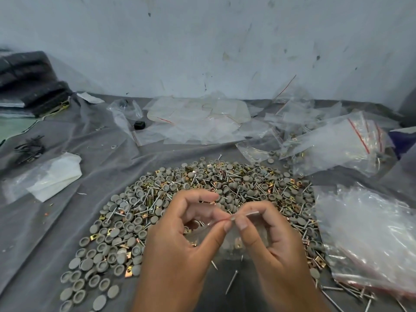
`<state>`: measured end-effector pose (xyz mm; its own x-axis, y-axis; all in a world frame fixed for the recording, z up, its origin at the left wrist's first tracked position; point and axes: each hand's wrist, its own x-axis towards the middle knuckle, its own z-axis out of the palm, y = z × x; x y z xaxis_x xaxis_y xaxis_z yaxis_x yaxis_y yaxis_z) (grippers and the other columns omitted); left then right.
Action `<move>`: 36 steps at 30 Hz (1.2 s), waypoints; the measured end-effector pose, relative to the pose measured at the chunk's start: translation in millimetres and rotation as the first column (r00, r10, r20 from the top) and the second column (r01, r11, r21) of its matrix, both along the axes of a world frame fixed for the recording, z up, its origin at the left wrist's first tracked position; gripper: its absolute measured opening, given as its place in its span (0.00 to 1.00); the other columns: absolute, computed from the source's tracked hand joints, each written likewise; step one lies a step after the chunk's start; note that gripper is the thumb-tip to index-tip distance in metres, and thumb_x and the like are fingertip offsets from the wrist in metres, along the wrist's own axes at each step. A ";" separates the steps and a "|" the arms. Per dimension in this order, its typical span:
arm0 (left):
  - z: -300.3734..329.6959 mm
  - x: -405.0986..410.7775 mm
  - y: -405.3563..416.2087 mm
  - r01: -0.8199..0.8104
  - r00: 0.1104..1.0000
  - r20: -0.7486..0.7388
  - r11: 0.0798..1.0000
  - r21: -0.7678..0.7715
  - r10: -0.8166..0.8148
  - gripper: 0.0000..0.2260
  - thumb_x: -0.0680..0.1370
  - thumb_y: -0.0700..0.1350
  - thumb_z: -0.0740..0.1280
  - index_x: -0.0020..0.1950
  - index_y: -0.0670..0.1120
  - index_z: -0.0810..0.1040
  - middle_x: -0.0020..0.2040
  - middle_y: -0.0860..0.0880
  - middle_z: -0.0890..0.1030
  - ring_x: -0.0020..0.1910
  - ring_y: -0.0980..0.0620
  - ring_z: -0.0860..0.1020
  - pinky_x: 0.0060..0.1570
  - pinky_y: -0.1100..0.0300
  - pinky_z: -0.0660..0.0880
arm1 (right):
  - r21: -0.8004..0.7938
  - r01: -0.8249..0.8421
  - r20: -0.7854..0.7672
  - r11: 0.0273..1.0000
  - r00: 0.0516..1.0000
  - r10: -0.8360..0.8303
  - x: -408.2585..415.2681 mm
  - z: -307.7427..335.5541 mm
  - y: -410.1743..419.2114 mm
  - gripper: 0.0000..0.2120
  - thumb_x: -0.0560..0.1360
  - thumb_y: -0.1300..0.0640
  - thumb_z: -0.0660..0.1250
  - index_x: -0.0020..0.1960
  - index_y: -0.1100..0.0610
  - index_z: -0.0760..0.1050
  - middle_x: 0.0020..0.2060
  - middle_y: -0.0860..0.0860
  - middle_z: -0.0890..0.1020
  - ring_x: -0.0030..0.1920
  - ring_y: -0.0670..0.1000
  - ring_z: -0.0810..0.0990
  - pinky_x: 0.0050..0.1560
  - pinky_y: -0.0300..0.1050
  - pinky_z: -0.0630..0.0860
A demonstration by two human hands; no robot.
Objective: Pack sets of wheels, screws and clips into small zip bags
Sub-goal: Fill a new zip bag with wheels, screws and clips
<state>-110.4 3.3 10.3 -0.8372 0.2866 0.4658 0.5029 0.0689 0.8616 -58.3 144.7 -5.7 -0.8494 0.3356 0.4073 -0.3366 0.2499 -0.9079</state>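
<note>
Two hands work above the pile [198, 212] of grey wheels, screws and brass clips, which serves as reference. Left of the pile, a white folded bag [55, 176] lies flat on the grey cloth [67, 221]. Over the pile's near edge, the left hand [180, 239] and right hand [270, 239] each pinch the top strip of a small zip bag [234, 242] holding parts. Right of the pile lie filled bags [333, 145].
</note>
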 end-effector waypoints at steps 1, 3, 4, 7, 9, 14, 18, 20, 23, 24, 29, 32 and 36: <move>-0.4 -1.7 -0.7 -0.009 1.000 0.002 1.000 0.005 0.009 0.15 0.70 0.57 0.74 0.55 0.62 0.75 0.44 0.55 0.86 0.46 0.54 0.84 0.47 0.60 0.76 | 0.014 -0.005 0.007 1.000 1.000 0.005 -0.5 0.3 0.4 0.07 0.76 0.41 0.67 0.48 0.43 0.80 0.41 0.46 0.83 0.39 0.46 0.82 0.40 0.44 0.81; -1.1 -4.6 -1.9 -0.016 1.000 0.010 1.000 0.004 0.016 0.15 0.70 0.58 0.73 0.54 0.62 0.75 0.44 0.55 0.86 0.47 0.53 0.85 0.50 0.55 0.77 | 0.017 -0.021 0.031 1.000 0.999 0.020 -0.9 1.0 0.7 0.07 0.74 0.39 0.68 0.47 0.41 0.80 0.42 0.46 0.83 0.41 0.51 0.83 0.40 0.59 0.83; -1.3 -5.5 -2.4 -0.015 1.000 0.004 1.000 -0.009 0.015 0.14 0.70 0.59 0.73 0.53 0.63 0.75 0.44 0.55 0.86 0.46 0.52 0.85 0.50 0.53 0.77 | 0.031 -0.017 0.033 0.999 0.999 0.016 -1.0 1.2 0.9 0.07 0.74 0.39 0.68 0.47 0.41 0.80 0.42 0.45 0.83 0.41 0.51 0.83 0.39 0.60 0.82; 0.2 -6.9 -3.0 0.007 1.000 -0.018 0.999 -0.047 -0.008 0.13 0.71 0.60 0.72 0.51 0.62 0.73 0.43 0.56 0.86 0.43 0.54 0.85 0.44 0.55 0.79 | 0.119 0.017 -0.005 0.993 1.000 -0.017 -1.6 1.4 1.8 0.07 0.74 0.41 0.67 0.47 0.43 0.80 0.40 0.44 0.82 0.38 0.46 0.81 0.38 0.39 0.77; 0.1 -7.1 -2.3 0.015 1.000 -0.010 0.999 -0.040 -0.015 0.14 0.70 0.61 0.74 0.50 0.61 0.73 0.42 0.55 0.86 0.44 0.53 0.85 0.47 0.48 0.79 | 0.159 0.045 -0.028 0.986 0.999 -0.041 -1.0 1.3 2.4 0.07 0.75 0.42 0.66 0.47 0.44 0.79 0.40 0.44 0.82 0.37 0.45 0.80 0.37 0.33 0.72; -1.6 -6.3 3.5 0.007 1.000 0.018 0.999 0.031 -0.007 0.16 0.68 0.58 0.76 0.51 0.62 0.75 0.44 0.54 0.87 0.45 0.52 0.86 0.47 0.50 0.80 | 0.015 0.068 -0.021 0.998 0.997 -0.067 0.6 -1.5 6.8 0.08 0.75 0.40 0.66 0.46 0.44 0.78 0.35 0.46 0.80 0.31 0.42 0.77 0.33 0.34 0.70; -4.4 -10.8 5.6 -0.002 1.000 -0.009 0.999 0.046 0.002 0.15 0.69 0.57 0.75 0.52 0.62 0.76 0.44 0.52 0.86 0.45 0.51 0.85 0.47 0.48 0.79 | -0.058 0.082 -0.019 0.995 0.996 -0.083 0.7 -1.9 12.2 0.08 0.74 0.40 0.66 0.48 0.42 0.79 0.33 0.46 0.79 0.33 0.46 0.77 0.34 0.38 0.73; -5.1 -12.0 7.3 -0.003 1.000 -0.016 0.999 0.049 0.003 0.14 0.69 0.56 0.75 0.52 0.62 0.76 0.44 0.53 0.86 0.45 0.50 0.84 0.48 0.46 0.77 | -0.060 0.084 -0.020 0.995 0.996 -0.086 1.1 -2.1 13.1 0.08 0.74 0.40 0.66 0.48 0.41 0.79 0.34 0.46 0.80 0.34 0.45 0.78 0.35 0.38 0.74; -5.7 -12.9 8.3 0.004 1.000 -0.023 0.999 0.048 -0.003 0.14 0.69 0.57 0.75 0.51 0.62 0.75 0.43 0.52 0.86 0.44 0.50 0.84 0.47 0.47 0.77 | -0.078 0.051 -0.005 0.996 0.999 -0.051 2.2 -0.6 16.4 0.08 0.72 0.40 0.67 0.47 0.42 0.79 0.36 0.46 0.82 0.36 0.46 0.79 0.36 0.40 0.75; -5.6 -13.0 8.1 0.008 1.000 -0.013 0.999 0.046 -0.007 0.14 0.69 0.59 0.75 0.50 0.62 0.75 0.43 0.51 0.86 0.43 0.49 0.84 0.47 0.46 0.77 | -0.075 0.043 -0.005 0.996 0.999 -0.043 2.8 0.5 18.8 0.07 0.72 0.42 0.68 0.46 0.43 0.79 0.39 0.47 0.83 0.38 0.46 0.81 0.38 0.41 0.77; -3.1 -12.9 8.2 0.009 0.995 0.097 0.997 0.075 -0.016 0.20 0.63 0.66 0.78 0.47 0.61 0.74 0.41 0.50 0.87 0.44 0.51 0.85 0.51 0.40 0.76 | -0.022 0.027 -0.019 0.999 0.999 -0.027 5.3 3.9 25.0 0.07 0.69 0.46 0.75 0.44 0.44 0.78 0.45 0.53 0.85 0.45 0.55 0.85 0.44 0.49 0.81; -1.5 -11.1 9.8 0.024 0.984 0.172 0.993 0.112 -0.043 0.22 0.60 0.64 0.80 0.48 0.61 0.76 0.43 0.50 0.87 0.44 0.49 0.86 0.44 0.46 0.78 | -0.011 0.073 -0.028 0.997 0.997 -0.073 8.2 2.6 25.6 0.08 0.70 0.45 0.75 0.45 0.44 0.78 0.43 0.53 0.84 0.42 0.55 0.84 0.44 0.53 0.82; -2.7 -10.5 8.8 0.027 0.975 0.216 0.992 0.122 -0.053 0.16 0.65 0.53 0.82 0.46 0.61 0.79 0.45 0.49 0.87 0.44 0.47 0.86 0.41 0.58 0.80 | -0.085 0.086 0.018 0.993 0.996 -0.085 12.8 2.4 27.4 0.09 0.68 0.45 0.75 0.47 0.42 0.79 0.42 0.53 0.85 0.40 0.55 0.85 0.38 0.52 0.84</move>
